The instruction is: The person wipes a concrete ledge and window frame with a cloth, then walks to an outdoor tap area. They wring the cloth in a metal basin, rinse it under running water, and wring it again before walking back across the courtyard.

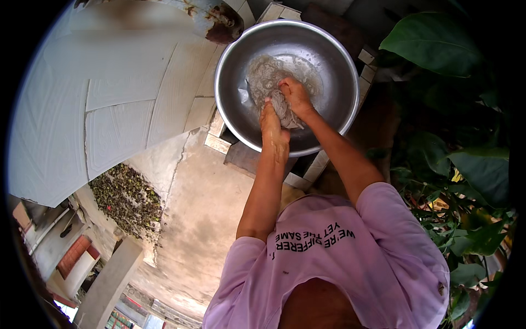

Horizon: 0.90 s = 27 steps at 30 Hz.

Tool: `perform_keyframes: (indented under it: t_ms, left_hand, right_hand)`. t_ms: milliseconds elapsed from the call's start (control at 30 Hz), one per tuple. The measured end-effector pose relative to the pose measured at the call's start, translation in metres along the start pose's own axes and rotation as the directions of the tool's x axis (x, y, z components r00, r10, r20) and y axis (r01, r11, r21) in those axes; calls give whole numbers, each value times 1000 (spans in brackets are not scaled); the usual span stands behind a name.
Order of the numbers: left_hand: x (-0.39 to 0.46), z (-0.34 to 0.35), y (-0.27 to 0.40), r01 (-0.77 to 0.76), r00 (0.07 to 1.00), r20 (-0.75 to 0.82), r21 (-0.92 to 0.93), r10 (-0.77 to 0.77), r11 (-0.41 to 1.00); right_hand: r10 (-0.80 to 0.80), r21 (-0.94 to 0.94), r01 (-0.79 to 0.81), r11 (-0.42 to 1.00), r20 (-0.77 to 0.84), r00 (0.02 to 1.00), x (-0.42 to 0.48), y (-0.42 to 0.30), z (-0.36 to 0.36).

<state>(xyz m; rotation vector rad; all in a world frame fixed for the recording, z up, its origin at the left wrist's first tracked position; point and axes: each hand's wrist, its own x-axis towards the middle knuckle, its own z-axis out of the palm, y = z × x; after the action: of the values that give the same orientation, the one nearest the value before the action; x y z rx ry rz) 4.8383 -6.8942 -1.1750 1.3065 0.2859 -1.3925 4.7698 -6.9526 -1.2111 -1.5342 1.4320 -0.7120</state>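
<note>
A wide stainless steel basin (349, 94) lies in front of me with shallow, cloudy, bubbly water (263, 72) in its bottom. A wet, bunched greyish cloth (281, 109) is between my two hands, low in the basin. From the left, my left hand (273, 125) grips the cloth with the thumb side up, its wrist wet. My right hand (296, 96) is closed on the upper right part of the cloth, fingers curled. The cloth's underside and some of my fingertips are hidden.
The basin rests on a tile-edged ledge (218, 143). A white tiled surface (119, 94) stands at the left, with a rusty metal piece (224, 24) by the basin's rim. Leafy plants (431, 45) crowd the right side. Dry leaves (127, 201) lie in a heap on the concrete floor (205, 214).
</note>
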Motion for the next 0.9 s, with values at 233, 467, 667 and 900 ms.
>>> perform_keyframes:
  t_ms: [233, 467, 667, 900]
  left_hand:
    - [38, -52, 23, -5, 954, 289, -255, 81, 967]
    - [0, -7, 13, -19, 999, 30, 68, 17, 997]
    - [17, -10, 20, 2, 1000, 30, 6, -3, 1000]
    - [25, -40, 18, -53, 989, -131, 110, 68, 992]
  right_hand:
    - [-302, 167, 285, 944, 86, 949, -66, -66, -1]
    - [0, -27, 2, 1000, 77, 997, -5, -24, 5]
    - [94, -258, -87, 962, 13, 996, 43, 20, -25]
    - [66, -530, -11, 848, 84, 994, 16, 17, -46]
